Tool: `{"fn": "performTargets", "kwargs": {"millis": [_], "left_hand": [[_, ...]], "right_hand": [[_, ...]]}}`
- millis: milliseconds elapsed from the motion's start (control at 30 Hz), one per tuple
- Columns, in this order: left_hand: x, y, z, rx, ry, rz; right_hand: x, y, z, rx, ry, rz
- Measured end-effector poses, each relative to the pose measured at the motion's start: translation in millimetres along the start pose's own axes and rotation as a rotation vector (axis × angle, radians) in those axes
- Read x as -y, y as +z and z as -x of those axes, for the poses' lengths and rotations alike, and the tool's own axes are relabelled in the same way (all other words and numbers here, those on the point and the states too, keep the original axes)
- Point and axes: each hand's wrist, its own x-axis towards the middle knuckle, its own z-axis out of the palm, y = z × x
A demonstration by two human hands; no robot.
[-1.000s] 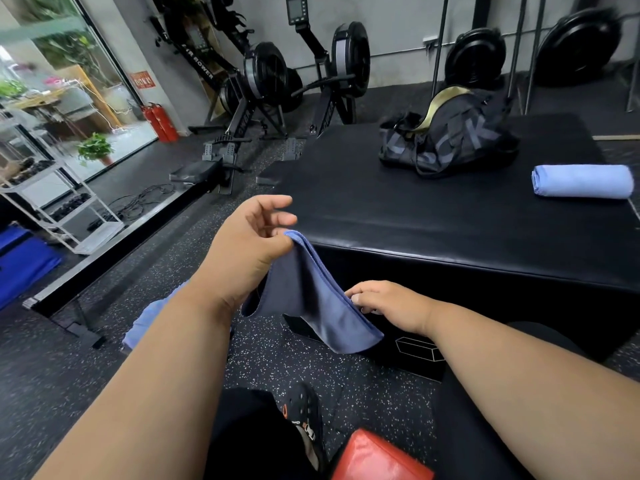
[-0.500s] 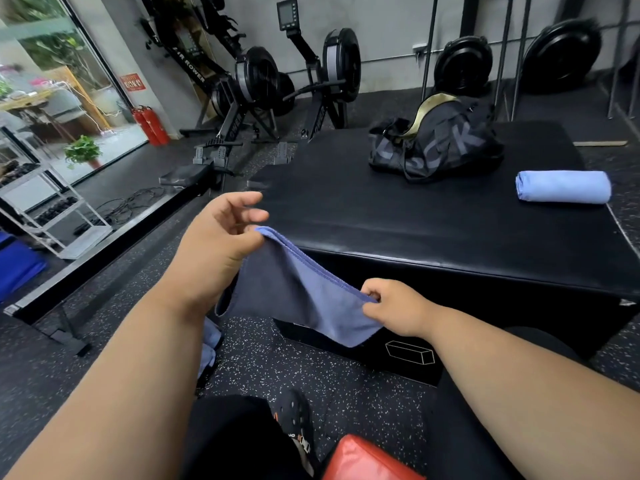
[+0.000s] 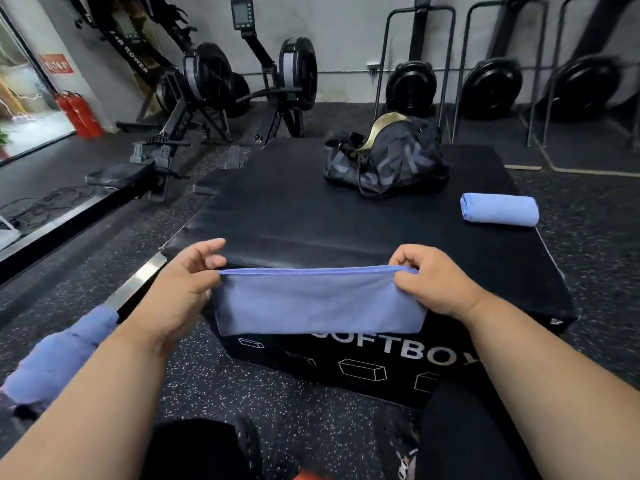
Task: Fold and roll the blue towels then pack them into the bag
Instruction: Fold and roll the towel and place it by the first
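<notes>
A blue towel hangs stretched flat between my two hands, just in front of the near edge of a black soft box. My left hand pinches its upper left corner and my right hand pinches its upper right corner. A rolled blue towel lies on the box's right side. The black bag with a gold strap sits at the far middle of the box. More blue towel cloth lies low at the left beside my forearm.
Rowing machines stand at the back left and black wheel machines line the back wall. Two red extinguishers stand by the glass door. A metal rail runs along the speckled floor to my left.
My hands moved apart and up, pulling the towel from a slack drape into a flat, level span. The view swung right to face the box squarely.
</notes>
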Motion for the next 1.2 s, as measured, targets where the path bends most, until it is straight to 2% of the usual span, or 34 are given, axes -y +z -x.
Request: {"fn": "performTargets", "kwargs": {"millis": [200,333,467,533,600,767,900,1067,1200], "left_hand": [[-6.2,40.0,-35.2,0.050,-0.073,0.095],[-16.2,54.2,-84.0,0.050,-0.079,0.108],[4.8,65.8,-146.6,-0.009,-0.079,-0.060],[33.2,66.2,-170.2,-0.032,-0.094,-0.236],[59.5,64.7,-184.0,-0.049,-0.108,-0.412],[75.7,61.3,-186.3,-0.069,-0.043,-0.534],[76.0,56.6,-171.5,-0.048,-0.015,-0.615],[83.0,57.8,-123.1,-0.276,-0.110,-0.617],[91.0,66.3,-100.0,-0.280,-0.223,-0.580]], "right_hand": [[4.3,-44.0,-22.2,-0.062,-0.014,0.044],[9.0,-74.4,-72.3,-0.117,-0.059,0.114],[-12.4,-75.5,-143.5,-0.088,-0.014,0.233],[-37.7,-61.5,-171.3,-0.013,0.023,0.322],[-62.8,-46.4,-186.8,-0.008,0.087,0.341],[-104.2,-19.7,-180.9,-0.147,0.358,0.009],[-109.2,-7.8,-168.8,-0.169,0.336,-0.042],[-111.1,-4.5,-155.6,-0.176,0.345,-0.097],[-113.7,-1.1,-151.7,-0.261,0.337,-0.207]]}}
